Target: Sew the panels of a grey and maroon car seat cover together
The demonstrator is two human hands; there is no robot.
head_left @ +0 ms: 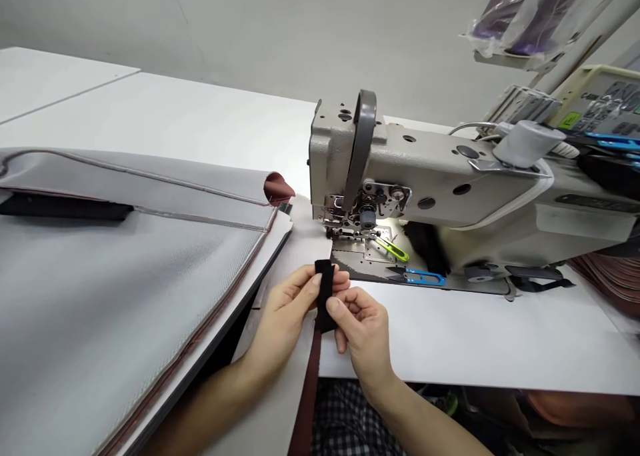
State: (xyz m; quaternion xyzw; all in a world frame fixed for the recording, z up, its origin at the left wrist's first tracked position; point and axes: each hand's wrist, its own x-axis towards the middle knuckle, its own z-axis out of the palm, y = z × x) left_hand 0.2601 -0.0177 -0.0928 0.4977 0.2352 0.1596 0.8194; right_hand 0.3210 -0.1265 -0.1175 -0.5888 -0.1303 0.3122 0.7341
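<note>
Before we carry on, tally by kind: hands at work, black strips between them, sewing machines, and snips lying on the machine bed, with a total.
Hands: 2, the left hand and right hand
Black strip: 1, possibly layered
Sewing machine: 1
Snips: 2, yellow-green snips and blue snips
Total: 6

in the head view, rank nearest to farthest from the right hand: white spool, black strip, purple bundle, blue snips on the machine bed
1. Black strip, touching the right hand.
2. Blue snips, ahead and right on the machine bed.
3. White spool, farther right, on the machine arm.
4. Purple bundle, top right, above the spool.
</note>
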